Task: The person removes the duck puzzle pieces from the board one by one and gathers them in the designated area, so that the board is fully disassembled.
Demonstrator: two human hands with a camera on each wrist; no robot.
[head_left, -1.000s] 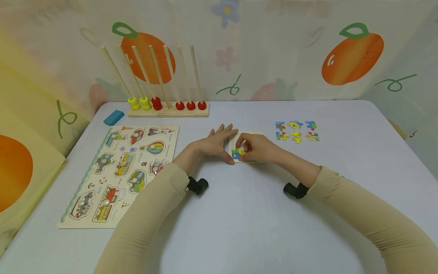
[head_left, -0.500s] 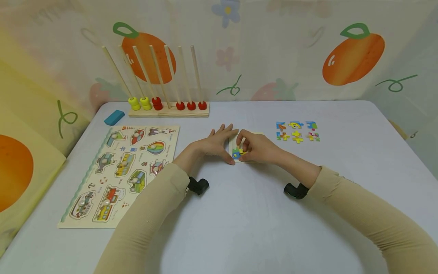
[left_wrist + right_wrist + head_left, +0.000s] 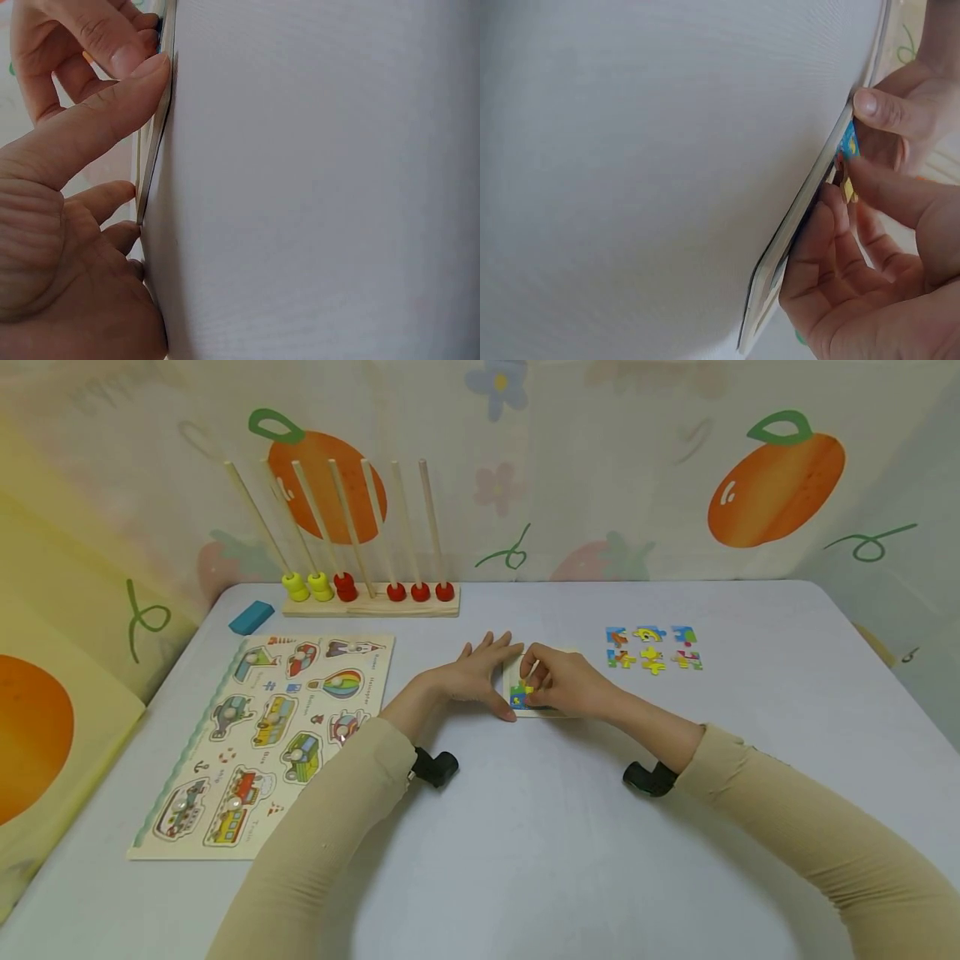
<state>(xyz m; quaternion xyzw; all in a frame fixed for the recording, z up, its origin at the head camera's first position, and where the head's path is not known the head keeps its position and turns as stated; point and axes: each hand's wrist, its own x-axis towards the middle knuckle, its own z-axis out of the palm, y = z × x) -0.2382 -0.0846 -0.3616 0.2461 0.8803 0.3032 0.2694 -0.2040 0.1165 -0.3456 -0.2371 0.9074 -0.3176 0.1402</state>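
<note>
Head view: the jigsaw tray (image 3: 510, 670) is braced on the tabletop (image 3: 525, 827) by the left hand (image 3: 474, 677), fingers spread. Left wrist: its edge is touched by the thumb (image 3: 112, 120). Right wrist: a jigsaw piece (image 3: 848, 187) is pinched over the tray by the right hand (image 3: 874, 304); presumably light, stiff, best held edgewise.

On the picture board (image 3: 251, 756) at the desk's (image 3: 540, 843) left, "Train" (image 3: 235, 830) and "Bus" (image 3: 264, 758) stood beside their pictures; other words were too small. Faint lettering (image 3: 112, 385) on the far backdrop's (image 3: 615, 468) left was illegible.
</note>
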